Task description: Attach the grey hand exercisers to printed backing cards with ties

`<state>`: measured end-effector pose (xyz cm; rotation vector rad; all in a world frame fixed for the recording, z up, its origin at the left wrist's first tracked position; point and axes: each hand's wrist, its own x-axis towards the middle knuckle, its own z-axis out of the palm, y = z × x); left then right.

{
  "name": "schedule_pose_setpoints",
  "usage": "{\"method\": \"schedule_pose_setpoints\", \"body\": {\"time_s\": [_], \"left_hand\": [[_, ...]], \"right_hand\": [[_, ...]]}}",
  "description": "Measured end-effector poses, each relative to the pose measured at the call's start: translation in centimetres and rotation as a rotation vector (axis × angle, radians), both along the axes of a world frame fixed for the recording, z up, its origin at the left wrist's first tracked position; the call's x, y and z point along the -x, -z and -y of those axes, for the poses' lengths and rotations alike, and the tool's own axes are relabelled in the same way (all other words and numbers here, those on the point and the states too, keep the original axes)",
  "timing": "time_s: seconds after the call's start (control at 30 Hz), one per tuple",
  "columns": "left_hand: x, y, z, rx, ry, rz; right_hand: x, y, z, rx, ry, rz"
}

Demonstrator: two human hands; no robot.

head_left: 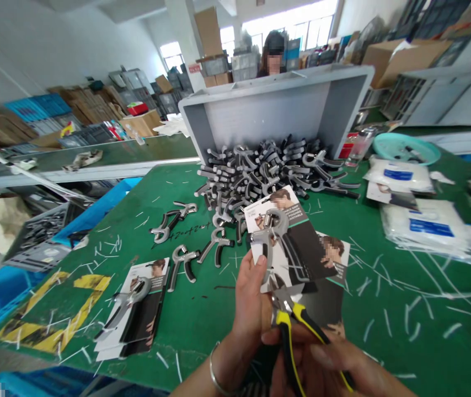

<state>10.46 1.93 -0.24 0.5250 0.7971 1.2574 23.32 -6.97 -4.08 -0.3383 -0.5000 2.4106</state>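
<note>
My left hand (252,295) grips a printed card (310,248) with a grey and black hand grip (266,242) on it, thumb on the front. My right hand (322,358) is wrapped round the yellow and black handles of cutting pliers (287,314), whose jaws touch the card's lower edge. Beneath the held card, another card (328,303) lies on the green table (202,336). A stack of cards (146,314) with a hand grip on top rests to the left. Some loose hand grips (183,264) lie between that stack and my left hand.
A grey crate (268,110) tipped on its side spills a pile of hand grips (256,176). Bags of white strips (421,226) and a turquoise plate (405,148) are at right. Cut white strips litter the table. Yellow-black tape (89,282) marks the left corner. A person (274,52) is behind the crate.
</note>
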Motion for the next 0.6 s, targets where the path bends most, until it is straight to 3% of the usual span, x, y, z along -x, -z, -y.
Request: {"method": "schedule_pose_setpoints", "body": {"time_s": [0.33, 0.6], "left_hand": [[-0.3, -0.5, 0.5, 0.014, -0.020, 0.033], [-0.4, -0.1, 0.6, 0.006, -0.068, 0.108]], "right_hand": [[0.7, 0.1, 0.1, -0.030, 0.071, 0.008], [1.2, 1.3, 0.1, 0.017, 0.095, -0.099]]}}
